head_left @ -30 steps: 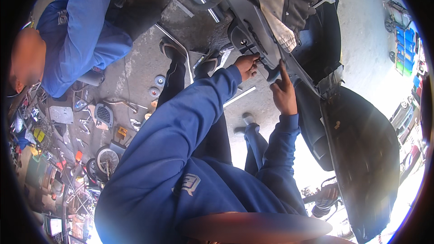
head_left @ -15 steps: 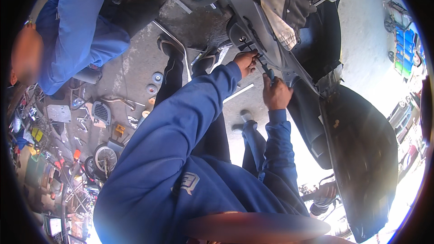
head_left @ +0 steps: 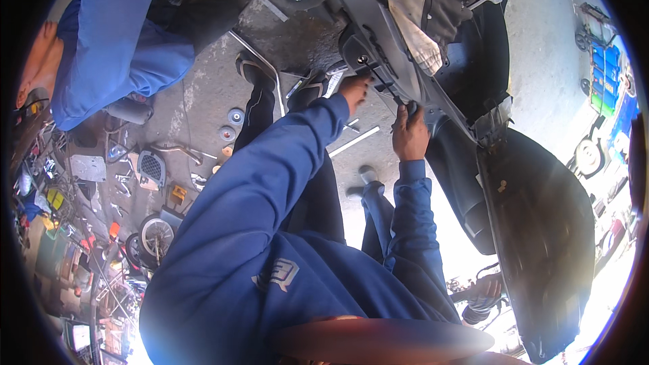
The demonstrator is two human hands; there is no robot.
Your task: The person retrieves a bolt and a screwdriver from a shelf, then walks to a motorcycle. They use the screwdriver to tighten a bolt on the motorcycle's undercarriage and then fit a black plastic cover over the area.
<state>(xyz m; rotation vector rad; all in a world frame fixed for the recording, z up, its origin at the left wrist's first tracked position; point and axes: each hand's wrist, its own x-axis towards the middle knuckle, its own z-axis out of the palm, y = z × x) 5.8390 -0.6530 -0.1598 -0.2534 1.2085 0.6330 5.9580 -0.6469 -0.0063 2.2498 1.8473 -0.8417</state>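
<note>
A scooter with dark grey body panels stands in front of me, to the right. My right hand is closed around the handle of a screwdriver, its dark shaft slanting up and left towards the panel. By the panel's lower edge is my left hand, its fingers curled and slightly blurred. A thin dark bar shows at its fingertips; whether the fingers grip it I cannot tell. Just beyond lies a round lock set in the panel. The screwdriver's tip is hard to make out.
A grey and beige cloth drapes over the scooter. The large dark seat rises at right. A co-worker in blue clothing sits at far left. Loose parts, a spoked wheel and a bent pipe lie on the floor.
My left hand has drawn back a little to the left. My right hand has shifted slightly, still on the screwdriver. The co-worker at left has moved a little.
</note>
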